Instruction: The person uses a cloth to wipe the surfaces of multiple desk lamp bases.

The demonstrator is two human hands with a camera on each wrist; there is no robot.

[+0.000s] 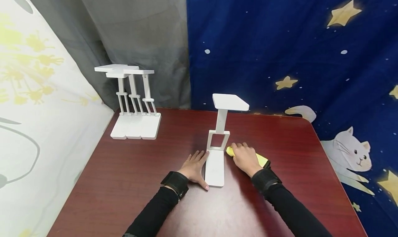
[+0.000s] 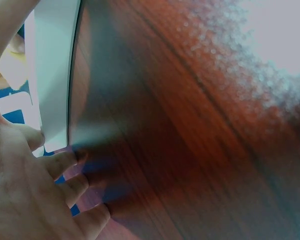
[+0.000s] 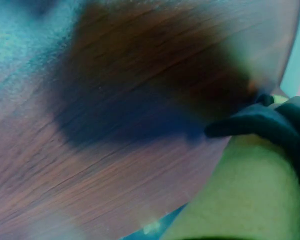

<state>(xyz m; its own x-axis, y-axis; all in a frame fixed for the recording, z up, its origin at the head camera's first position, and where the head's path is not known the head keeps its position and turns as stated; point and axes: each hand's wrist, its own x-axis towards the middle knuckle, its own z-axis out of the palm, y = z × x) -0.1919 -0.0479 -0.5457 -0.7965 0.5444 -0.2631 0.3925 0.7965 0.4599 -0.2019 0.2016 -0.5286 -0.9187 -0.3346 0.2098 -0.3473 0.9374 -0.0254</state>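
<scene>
A white folding stand (image 1: 221, 121), perhaps a desk lamp, stands upright mid-table with a flat head, a hinged arm and a long base (image 1: 214, 171). My left hand (image 1: 192, 168) is spread at the left edge of that base, thumb near its front corner. In the left wrist view, the base (image 2: 55, 65) lies along the thumb and index finger. To the right of the stand, my right hand (image 1: 246, 159) grips a yellow cloth (image 1: 262, 160), which pokes out past the fingertips and near the wrist. The right wrist view shows mostly blurred tabletop, with the fingers out of sight.
Several matching white stands (image 1: 135, 126) are lined up side by side at the back left of the red-brown wooden table (image 1: 130, 174). Behind the table hang a grey curtain (image 1: 149, 40) and a blue star-patterned one (image 1: 248, 40). A pale printed sheet (image 1: 37, 102) borders the left.
</scene>
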